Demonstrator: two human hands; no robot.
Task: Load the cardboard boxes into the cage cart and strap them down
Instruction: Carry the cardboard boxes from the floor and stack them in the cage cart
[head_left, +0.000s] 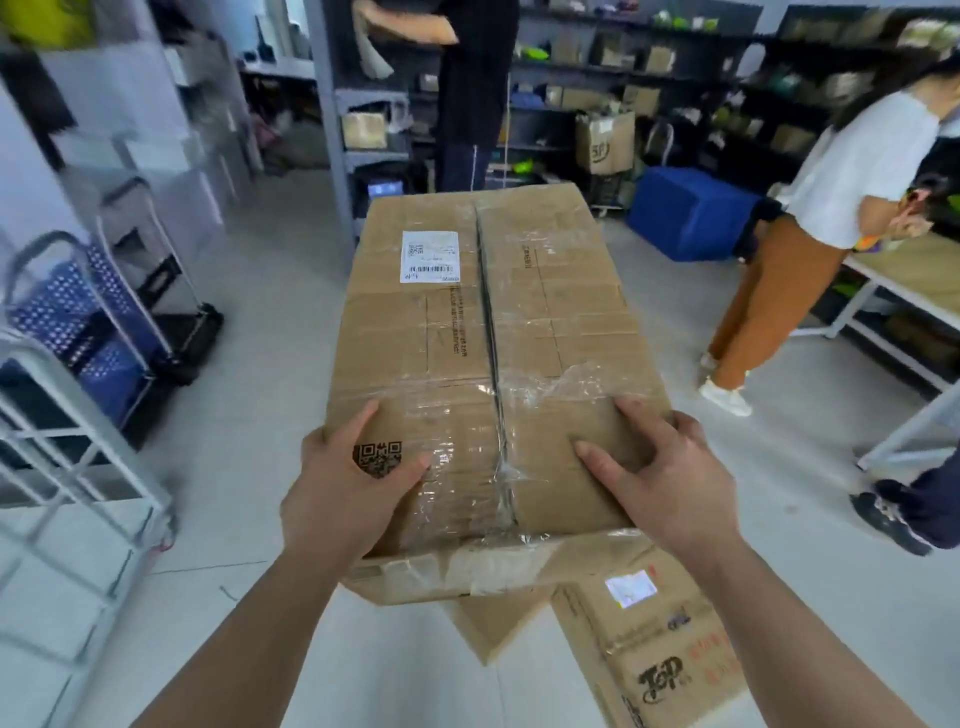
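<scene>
Left hand: the left hand (343, 483) grasps the near left corner of a large brown cardboard box (493, 332) sealed with clear tape, thumb and forefinger laid on the top face and the other fingers curled over the left edge.
Right hand: the right hand (670, 483) grasps the near right corner in the same manner, thumb and forefinger spread on top and the rest over the right edge.
Box held: it runs lengthwise away from the person, between the two hands and above the floor, and a white shipping label (430, 256) sits on its far left half.
Below the box: a smaller brown cardboard box with black and red print (660, 649) lies on the pale floor (249, 312), and just beside it another brown carton (498, 623) is partly hidden.
Cart: a white wire cage cart (78, 467) stands at the left, apart from the held box.
Beyond: a blue perforated folding trolley (78, 322) stands behind the cart, and a blue tub (691, 213) lies on the floor to the right.
People: a person in a white shirt and orange trousers (831, 182) bends at a table on the right; a person in dark clothes (478, 78) stands at the shelves.
</scene>
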